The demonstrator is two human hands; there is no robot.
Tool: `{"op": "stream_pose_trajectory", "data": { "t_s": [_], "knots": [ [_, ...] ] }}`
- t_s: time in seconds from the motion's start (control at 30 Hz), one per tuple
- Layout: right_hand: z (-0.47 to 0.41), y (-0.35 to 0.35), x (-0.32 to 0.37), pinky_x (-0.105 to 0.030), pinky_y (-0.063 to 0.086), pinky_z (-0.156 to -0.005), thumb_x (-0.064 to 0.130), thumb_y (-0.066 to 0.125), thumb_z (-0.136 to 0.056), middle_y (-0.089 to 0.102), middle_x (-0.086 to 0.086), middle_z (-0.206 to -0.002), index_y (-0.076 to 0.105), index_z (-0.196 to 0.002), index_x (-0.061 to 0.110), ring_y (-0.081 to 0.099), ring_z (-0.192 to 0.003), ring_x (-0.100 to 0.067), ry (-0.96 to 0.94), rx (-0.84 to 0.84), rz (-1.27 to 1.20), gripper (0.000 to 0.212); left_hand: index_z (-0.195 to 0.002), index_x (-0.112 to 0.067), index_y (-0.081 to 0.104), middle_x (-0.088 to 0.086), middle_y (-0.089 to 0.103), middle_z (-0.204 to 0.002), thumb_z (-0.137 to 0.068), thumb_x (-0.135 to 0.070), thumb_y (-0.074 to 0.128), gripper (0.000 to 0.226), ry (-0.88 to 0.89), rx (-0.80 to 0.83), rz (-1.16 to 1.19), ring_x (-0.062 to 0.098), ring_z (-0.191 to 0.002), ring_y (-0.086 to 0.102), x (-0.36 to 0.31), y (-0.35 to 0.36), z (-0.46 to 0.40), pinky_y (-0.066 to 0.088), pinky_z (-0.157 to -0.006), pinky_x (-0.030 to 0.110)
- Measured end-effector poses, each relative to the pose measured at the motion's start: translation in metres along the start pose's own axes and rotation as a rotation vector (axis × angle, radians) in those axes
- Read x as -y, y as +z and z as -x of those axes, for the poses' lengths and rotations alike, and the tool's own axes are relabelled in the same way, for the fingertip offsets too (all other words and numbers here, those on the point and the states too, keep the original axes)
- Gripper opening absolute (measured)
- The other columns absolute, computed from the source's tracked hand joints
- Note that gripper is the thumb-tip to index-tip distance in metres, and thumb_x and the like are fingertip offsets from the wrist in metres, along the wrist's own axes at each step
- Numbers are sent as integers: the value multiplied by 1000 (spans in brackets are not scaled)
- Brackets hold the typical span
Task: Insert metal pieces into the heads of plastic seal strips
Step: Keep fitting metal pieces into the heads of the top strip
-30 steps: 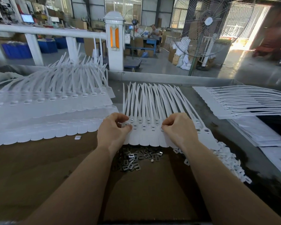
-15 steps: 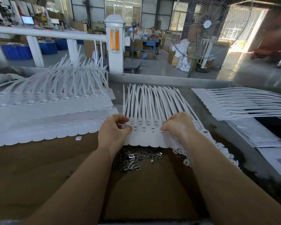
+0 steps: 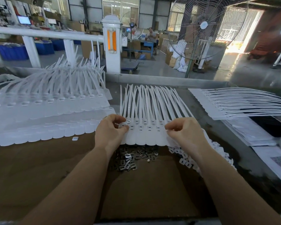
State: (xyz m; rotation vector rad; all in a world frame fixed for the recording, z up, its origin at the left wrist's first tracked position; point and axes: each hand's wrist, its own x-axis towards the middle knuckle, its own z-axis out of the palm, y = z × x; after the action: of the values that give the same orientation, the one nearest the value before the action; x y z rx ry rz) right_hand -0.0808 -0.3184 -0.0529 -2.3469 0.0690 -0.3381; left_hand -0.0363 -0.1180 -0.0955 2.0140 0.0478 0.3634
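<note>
Both hands down on the fanned sheet of white seal strips (image 3: 146,132) at mid-bench, heads toward the near edge, tails toward the far edge. Left hand (image 3: 111,132) curled at the sheet's left end, thumb and fingertips pinched right at a head slot; whether a metal piece sits between them, cannot tell. One shiny insert already visible in a head (image 3: 129,121) just beside the left fingers. Right hand (image 3: 186,133) curled over the sheet's right end, fingers pinching the head row; contents hidden too.

Pile of metal pieces (image 3: 133,157) on the brown cardboard (image 3: 144,192) just near-side of the heads; loose white plastic caps (image 3: 187,159) to its right.

Likely step: seating a clip in the leftmost head. To do well: hold sheet flat with right hand, line piece square to slot, press straight till flush, then move one head rightward. Risk: tilted piece jams or pops out; sheet slides if not pinned.
</note>
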Motion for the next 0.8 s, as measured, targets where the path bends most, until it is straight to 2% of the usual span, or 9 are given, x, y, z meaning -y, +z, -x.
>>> {"op": "stream_pose_trajectory", "data": {
  "t_s": [0.1,0.17,0.3,0.4,0.6,0.7,0.8],
  "knots": [
    [15,-13,-4,-23,53,-78,8,69,-79,68,7,-86,72,-85,20,61,-76,-2,-74,26,121,14,-89,-27,62,-12,56,-76,-80,-19,72,16,2,0,-3,1,-71,51,0,0,0,37,-63,19],
    [23,-21,-6,-23,53,-76,12,72,-77,65,12,-80,71,-79,25,60,-73,0,-84,102,209,13,-89,-27,62,-11,56,-76,-80,-19,72,16,6,1,1,2,-71,51,0,1,-1,37,-63,21],
    [35,-33,-4,-14,48,-67,23,77,-73,61,19,-69,70,-72,28,58,-67,3,-73,271,373,9,-89,-26,63,-11,56,-76,-80,-19,72,15,9,-2,-9,1,-71,51,-1,1,-1,37,-63,20],
    [41,-33,1,-18,49,-72,27,75,-75,61,16,-74,69,-78,29,58,-72,0,-57,336,467,6,-90,-26,62,-11,56,-77,-80,-20,72,15,9,-2,-13,1,-71,51,-1,1,-1,37,-62,17],
    [48,-29,6,-31,51,-84,23,64,-84,64,5,-94,66,-94,26,60,-89,-14,-66,287,634,11,-88,-28,62,-8,58,-82,-80,-20,72,15,3,-7,-2,3,-74,52,0,1,0,38,-65,19],
    [50,-26,8,-32,50,-83,18,53,-89,61,2,-97,60,-100,24,58,-90,-16,-120,272,719,14,-88,-28,62,-10,57,-81,-80,-20,72,15,0,-8,-12,2,-73,51,-1,2,-1,38,-68,22],
    [47,-24,8,-30,49,-83,15,50,-90,61,3,-98,60,-104,26,58,-90,-16,-148,256,744,20,-88,-28,62,-11,56,-79,-80,-20,73,16,-6,-10,-7,3,-73,51,-1,2,-1,38,-70,23]
  ]
}}
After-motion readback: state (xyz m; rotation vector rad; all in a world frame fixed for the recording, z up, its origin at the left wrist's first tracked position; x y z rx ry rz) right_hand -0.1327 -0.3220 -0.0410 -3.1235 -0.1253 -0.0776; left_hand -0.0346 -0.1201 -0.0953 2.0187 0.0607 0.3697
